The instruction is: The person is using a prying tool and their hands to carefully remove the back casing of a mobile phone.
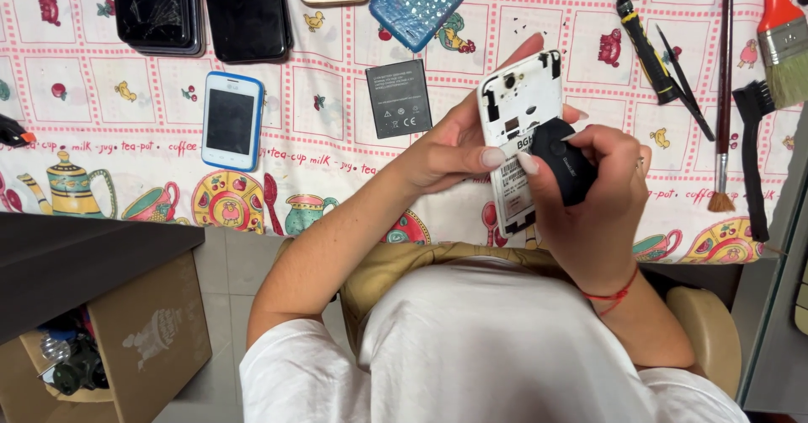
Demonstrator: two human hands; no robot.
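The left hand (446, 149) is gripping an opened white phone (520, 128) while right-hand fingers (528, 164), clamped on a small black tool (562, 160), are working best held steady, lightly pressed.

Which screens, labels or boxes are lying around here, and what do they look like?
Small phone: table, left; white, blue-edged, dark screen.
Two black phones: top left; one screen cracked.
Battery: table centre; dark rectangle, pale label.
Opened white phone: in left hand; label inside.
Cardboard box: floor, lower left; brown, pale print.
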